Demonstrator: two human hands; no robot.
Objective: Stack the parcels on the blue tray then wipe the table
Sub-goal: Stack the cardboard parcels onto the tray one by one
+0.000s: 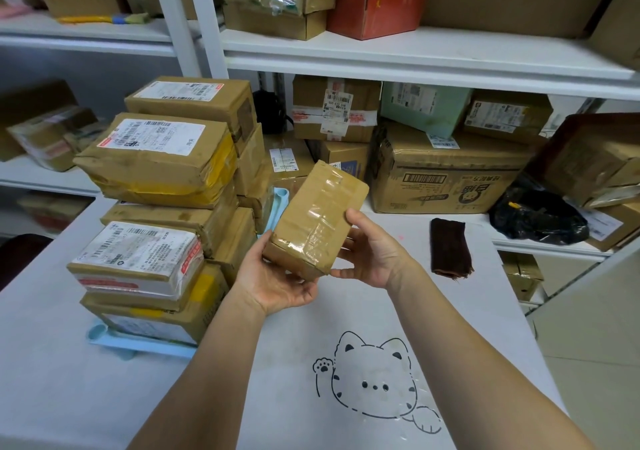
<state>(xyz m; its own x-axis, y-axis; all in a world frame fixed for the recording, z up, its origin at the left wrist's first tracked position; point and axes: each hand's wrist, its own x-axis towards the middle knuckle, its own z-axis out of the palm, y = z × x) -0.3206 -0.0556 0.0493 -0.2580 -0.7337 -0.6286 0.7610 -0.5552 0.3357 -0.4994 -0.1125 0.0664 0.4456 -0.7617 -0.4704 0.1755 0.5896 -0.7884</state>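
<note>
My hands, left (277,276) and right (372,252), cup a taped parcel (320,217) right of the tray (138,344) stack; feels stiff, slick—grip ends.

We see two hands, the left hand (277,281) and the right hand (372,252), sharing one taped parcel (317,221). One blue tray (138,344) carries a stack of parcels (156,207); we can count at least seven there. One dark cloth (449,249), one black bag (538,217) and one cat drawing (375,380) complete the count.
</note>
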